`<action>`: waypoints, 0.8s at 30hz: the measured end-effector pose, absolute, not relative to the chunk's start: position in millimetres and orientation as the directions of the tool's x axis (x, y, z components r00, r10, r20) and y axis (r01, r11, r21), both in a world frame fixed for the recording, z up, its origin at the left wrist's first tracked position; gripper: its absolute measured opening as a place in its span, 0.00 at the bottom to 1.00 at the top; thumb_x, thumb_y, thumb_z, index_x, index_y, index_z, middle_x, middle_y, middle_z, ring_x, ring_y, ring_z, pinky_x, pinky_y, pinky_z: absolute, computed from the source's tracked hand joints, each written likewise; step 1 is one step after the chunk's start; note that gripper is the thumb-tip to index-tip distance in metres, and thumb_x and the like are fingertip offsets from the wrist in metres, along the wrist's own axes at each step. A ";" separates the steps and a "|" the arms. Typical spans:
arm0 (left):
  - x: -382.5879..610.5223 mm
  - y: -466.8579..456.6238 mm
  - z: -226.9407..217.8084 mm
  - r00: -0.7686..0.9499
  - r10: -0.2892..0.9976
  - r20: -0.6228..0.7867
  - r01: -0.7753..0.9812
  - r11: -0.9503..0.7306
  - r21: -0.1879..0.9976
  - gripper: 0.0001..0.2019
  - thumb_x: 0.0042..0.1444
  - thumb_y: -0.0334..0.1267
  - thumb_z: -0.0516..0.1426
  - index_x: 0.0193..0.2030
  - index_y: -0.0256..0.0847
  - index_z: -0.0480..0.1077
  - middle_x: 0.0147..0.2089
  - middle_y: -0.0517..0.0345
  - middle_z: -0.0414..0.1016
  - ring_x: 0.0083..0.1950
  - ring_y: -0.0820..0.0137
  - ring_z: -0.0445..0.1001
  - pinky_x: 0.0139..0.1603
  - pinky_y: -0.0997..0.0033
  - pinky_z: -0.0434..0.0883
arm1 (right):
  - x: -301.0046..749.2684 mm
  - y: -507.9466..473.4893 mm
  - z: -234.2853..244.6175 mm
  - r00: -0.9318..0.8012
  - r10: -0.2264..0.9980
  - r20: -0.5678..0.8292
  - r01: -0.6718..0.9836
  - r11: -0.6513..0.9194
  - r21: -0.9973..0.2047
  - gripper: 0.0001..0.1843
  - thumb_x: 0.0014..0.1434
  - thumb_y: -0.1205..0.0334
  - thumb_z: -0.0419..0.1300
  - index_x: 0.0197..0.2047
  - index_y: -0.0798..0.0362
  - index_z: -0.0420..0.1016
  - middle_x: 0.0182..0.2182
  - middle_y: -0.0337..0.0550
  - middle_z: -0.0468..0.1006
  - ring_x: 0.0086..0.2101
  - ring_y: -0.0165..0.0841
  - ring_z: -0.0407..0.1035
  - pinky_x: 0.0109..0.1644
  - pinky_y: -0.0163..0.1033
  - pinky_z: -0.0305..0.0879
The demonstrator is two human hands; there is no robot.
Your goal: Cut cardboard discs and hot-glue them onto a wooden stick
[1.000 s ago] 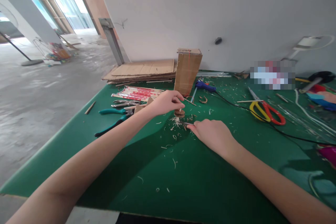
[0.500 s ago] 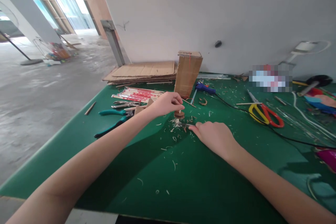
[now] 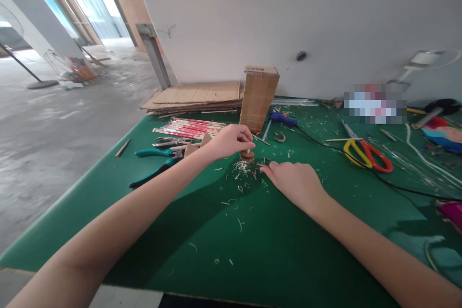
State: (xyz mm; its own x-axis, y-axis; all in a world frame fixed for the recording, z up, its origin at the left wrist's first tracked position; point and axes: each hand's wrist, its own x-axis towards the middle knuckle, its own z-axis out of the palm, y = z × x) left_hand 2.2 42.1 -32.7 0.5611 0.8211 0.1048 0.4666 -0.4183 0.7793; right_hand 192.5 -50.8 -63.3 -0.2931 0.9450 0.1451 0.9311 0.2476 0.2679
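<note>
My left hand (image 3: 233, 141) is closed in a pinch on a short wooden stick that carries small round cardboard discs (image 3: 247, 156), held just above the table. My right hand (image 3: 296, 182) is closed around a small knife, its handle hidden in my fist. The thin knife blade (image 3: 257, 165) points left, close under the discs; I cannot tell whether it touches the stick. Curled pale wood shavings (image 3: 241, 167) lie piled below the blade, with more strewn around on the green tabletop (image 3: 231, 231).
Teal-handled pliers (image 3: 153, 173) and packaged wooden sticks (image 3: 187, 128) lie left. Behind stand a cardboard box (image 3: 259, 98) and stacked cardboard sheets (image 3: 198, 94). A blue glue gun (image 3: 283, 119) trails a black cord rightward, past red-and-yellow scissors (image 3: 368, 154).
The view has shifted slightly. The knife blade and my right hand have moved up a little, nearer the discs. Both hands keep their hold.
</note>
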 end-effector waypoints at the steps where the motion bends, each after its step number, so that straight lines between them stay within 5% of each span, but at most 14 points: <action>1: 2.2 42.6 -33.2 0.561 0.821 0.108 0.466 -0.421 0.779 0.09 0.50 0.40 0.58 0.34 0.37 0.68 0.31 0.54 0.77 0.31 0.72 0.74 0.29 0.72 0.67 | 192.4 -50.2 -64.9 -0.287 0.947 0.144 0.933 0.242 0.265 0.28 0.67 0.50 0.40 0.31 0.55 0.74 0.18 0.46 0.75 0.19 0.36 0.71 0.21 0.34 0.44; 9: 2.8 41.7 -33.3 0.546 0.827 0.132 0.457 -0.427 0.780 0.07 0.49 0.38 0.58 0.33 0.37 0.68 0.29 0.55 0.76 0.30 0.73 0.73 0.28 0.73 0.66 | 190.0 -50.6 -62.8 -0.307 0.951 -0.025 0.927 0.305 0.218 0.28 0.66 0.50 0.41 0.28 0.54 0.76 0.22 0.47 0.77 0.22 0.39 0.73 0.20 0.35 0.50; 16: 4.9 38.5 -30.0 0.539 0.830 0.143 0.481 -0.442 0.757 0.09 0.48 0.39 0.59 0.33 0.37 0.67 0.30 0.54 0.76 0.31 0.72 0.74 0.29 0.73 0.66 | 192.7 -48.8 -61.5 -0.289 0.951 0.109 0.927 0.249 0.281 0.30 0.67 0.49 0.39 0.32 0.55 0.76 0.19 0.47 0.75 0.21 0.37 0.73 0.23 0.34 0.52; 24: 4.9 38.6 -31.6 0.535 0.831 0.153 0.485 -0.449 0.751 0.09 0.48 0.39 0.59 0.33 0.37 0.67 0.29 0.55 0.76 0.30 0.73 0.73 0.28 0.74 0.65 | 190.7 -51.0 -61.9 -0.316 0.947 0.058 0.918 0.290 0.271 0.28 0.67 0.50 0.40 0.29 0.55 0.75 0.19 0.46 0.76 0.20 0.36 0.72 0.21 0.33 0.45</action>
